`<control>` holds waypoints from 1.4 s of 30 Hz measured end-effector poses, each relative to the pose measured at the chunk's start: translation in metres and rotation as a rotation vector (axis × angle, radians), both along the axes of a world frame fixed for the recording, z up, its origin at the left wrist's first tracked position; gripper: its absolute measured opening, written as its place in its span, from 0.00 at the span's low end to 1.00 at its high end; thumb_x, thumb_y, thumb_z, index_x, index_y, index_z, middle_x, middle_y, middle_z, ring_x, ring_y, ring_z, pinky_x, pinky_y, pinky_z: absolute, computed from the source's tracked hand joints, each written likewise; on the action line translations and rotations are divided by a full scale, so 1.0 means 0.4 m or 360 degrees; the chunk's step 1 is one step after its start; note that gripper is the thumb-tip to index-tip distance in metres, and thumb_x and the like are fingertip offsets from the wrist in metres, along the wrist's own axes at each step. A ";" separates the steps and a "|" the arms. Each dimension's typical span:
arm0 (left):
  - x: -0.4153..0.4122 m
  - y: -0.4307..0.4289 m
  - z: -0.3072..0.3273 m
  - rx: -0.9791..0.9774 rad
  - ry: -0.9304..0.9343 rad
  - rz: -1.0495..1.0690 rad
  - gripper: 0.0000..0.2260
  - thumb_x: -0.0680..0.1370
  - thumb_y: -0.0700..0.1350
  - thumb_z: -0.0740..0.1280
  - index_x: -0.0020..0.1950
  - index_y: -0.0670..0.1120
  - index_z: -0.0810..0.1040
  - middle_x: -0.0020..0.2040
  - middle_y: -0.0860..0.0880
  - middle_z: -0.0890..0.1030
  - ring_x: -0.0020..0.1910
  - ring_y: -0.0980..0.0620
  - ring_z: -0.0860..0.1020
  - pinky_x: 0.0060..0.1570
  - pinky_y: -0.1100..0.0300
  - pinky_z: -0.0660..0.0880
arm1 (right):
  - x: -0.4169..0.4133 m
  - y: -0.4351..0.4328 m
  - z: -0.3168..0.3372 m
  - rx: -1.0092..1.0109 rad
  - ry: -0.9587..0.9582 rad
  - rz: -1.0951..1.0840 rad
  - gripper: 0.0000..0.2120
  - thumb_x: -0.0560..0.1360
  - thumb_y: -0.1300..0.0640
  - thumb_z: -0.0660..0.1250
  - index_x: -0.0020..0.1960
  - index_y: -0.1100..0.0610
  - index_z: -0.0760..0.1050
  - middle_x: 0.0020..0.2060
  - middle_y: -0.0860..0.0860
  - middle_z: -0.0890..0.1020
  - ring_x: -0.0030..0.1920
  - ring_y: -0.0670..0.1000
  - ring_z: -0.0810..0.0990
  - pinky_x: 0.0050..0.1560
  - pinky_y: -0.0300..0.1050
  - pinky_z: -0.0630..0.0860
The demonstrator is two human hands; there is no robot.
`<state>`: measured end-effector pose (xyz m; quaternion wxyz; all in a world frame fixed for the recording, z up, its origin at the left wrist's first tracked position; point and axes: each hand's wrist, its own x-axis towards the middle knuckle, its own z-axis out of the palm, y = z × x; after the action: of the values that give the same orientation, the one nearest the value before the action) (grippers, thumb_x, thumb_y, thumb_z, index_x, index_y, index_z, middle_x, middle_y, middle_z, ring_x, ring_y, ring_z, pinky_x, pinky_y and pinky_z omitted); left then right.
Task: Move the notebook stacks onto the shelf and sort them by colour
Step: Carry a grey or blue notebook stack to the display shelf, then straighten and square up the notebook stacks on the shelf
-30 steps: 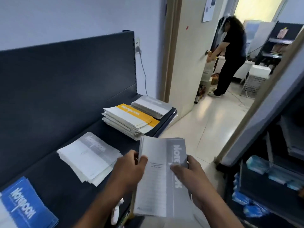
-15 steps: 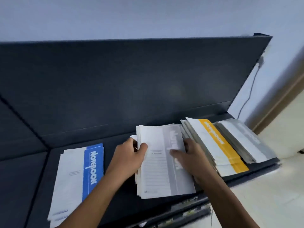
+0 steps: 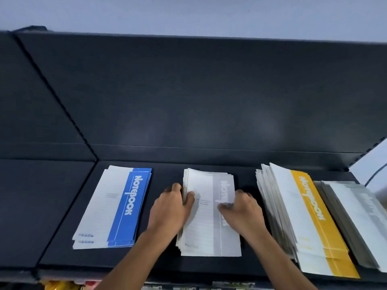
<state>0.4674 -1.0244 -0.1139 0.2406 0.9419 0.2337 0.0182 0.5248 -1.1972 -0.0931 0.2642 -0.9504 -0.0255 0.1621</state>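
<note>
A stack of grey-striped notebooks [image 3: 207,229] lies on the dark shelf [image 3: 163,262] in the middle. My left hand [image 3: 169,208] grips its left edge, thumb on the cover. My right hand [image 3: 243,208] grips its right edge, thumb on the grey stripe. To the left lies a blue-striped stack [image 3: 113,208]. To the right lies a tall yellow-striped stack [image 3: 303,222], and past it another grey stack [image 3: 356,222] at the shelf's right end.
The shelf's dark back panel [image 3: 188,91] rises behind the stacks. A second shelf section [image 3: 31,206] lies to the left beyond a divider seam. Coloured items [image 3: 60,285] show below the front edge.
I turned from the doorway to face the shelf. The grey stack went from held in the air to lying on the shelf between the blue and yellow stacks, both hands still on it.
</note>
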 end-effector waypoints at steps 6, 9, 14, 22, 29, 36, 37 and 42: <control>0.001 0.008 -0.004 0.0044 0.0026 0.0058 0.24 0.81 0.67 0.56 0.63 0.48 0.70 0.52 0.49 0.82 0.47 0.46 0.83 0.44 0.52 0.81 | -0.012 0.010 0.010 -0.0180 0.0004 0.0079 0.12 0.79 0.49 0.66 0.52 0.56 0.68 0.58 0.54 0.76 0.58 0.56 0.76 0.51 0.43 0.73; -0.008 0.037 0.003 0.0004 -0.0032 0.0075 0.25 0.79 0.68 0.57 0.65 0.51 0.71 0.52 0.51 0.83 0.50 0.47 0.83 0.48 0.50 0.81 | -0.023 0.024 0.037 -0.0466 -0.0142 0.0106 0.18 0.79 0.47 0.65 0.62 0.59 0.71 0.64 0.57 0.73 0.67 0.60 0.71 0.66 0.53 0.71; -0.057 0.164 0.022 -0.0042 -0.0162 0.0209 0.19 0.80 0.63 0.60 0.64 0.53 0.72 0.46 0.57 0.81 0.51 0.48 0.81 0.48 0.52 0.77 | -0.071 0.129 0.088 -0.0367 -0.0510 0.0137 0.26 0.80 0.46 0.67 0.73 0.55 0.67 0.68 0.55 0.72 0.69 0.58 0.70 0.69 0.53 0.69; -0.159 0.489 0.011 -0.0067 -0.0144 0.0382 0.17 0.80 0.55 0.64 0.65 0.47 0.74 0.60 0.49 0.77 0.56 0.46 0.78 0.48 0.53 0.73 | -0.113 0.441 0.070 0.0597 0.0258 -0.0070 0.22 0.77 0.49 0.70 0.69 0.53 0.74 0.58 0.47 0.81 0.58 0.50 0.81 0.64 0.52 0.79; -0.199 0.588 -0.022 -0.0642 0.0147 0.0435 0.14 0.79 0.55 0.65 0.56 0.46 0.71 0.46 0.53 0.77 0.42 0.56 0.76 0.37 0.59 0.71 | -0.145 0.542 0.016 0.0833 0.0695 -0.0423 0.06 0.80 0.59 0.67 0.55 0.60 0.77 0.43 0.50 0.82 0.43 0.47 0.81 0.57 0.56 0.83; -0.183 0.605 -0.029 -0.0943 0.0113 0.0495 0.16 0.76 0.55 0.65 0.49 0.41 0.78 0.46 0.47 0.83 0.45 0.49 0.82 0.37 0.58 0.73 | -0.160 0.594 -0.017 0.0920 0.0718 -0.0517 0.02 0.77 0.60 0.68 0.46 0.58 0.77 0.43 0.52 0.87 0.41 0.48 0.85 0.36 0.42 0.77; -0.183 0.599 -0.029 -0.0990 0.0119 0.0439 0.13 0.78 0.53 0.65 0.49 0.43 0.80 0.47 0.47 0.84 0.45 0.51 0.82 0.39 0.58 0.74 | -0.164 0.600 -0.018 0.0934 0.0740 -0.0525 0.04 0.76 0.60 0.69 0.50 0.59 0.78 0.44 0.53 0.88 0.41 0.49 0.85 0.37 0.42 0.77; -0.185 0.575 -0.055 -0.1128 -0.0056 0.0239 0.16 0.80 0.59 0.65 0.55 0.48 0.79 0.52 0.52 0.84 0.52 0.52 0.82 0.55 0.51 0.79 | -0.179 0.612 -0.045 0.1000 0.0683 -0.0526 0.14 0.69 0.53 0.75 0.52 0.57 0.81 0.46 0.53 0.88 0.44 0.53 0.88 0.43 0.49 0.85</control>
<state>0.3936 -0.7946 -0.1359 0.5540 0.7798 0.2898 -0.0301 0.4531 -0.9523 -0.1110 0.5634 -0.7594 0.1347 0.2963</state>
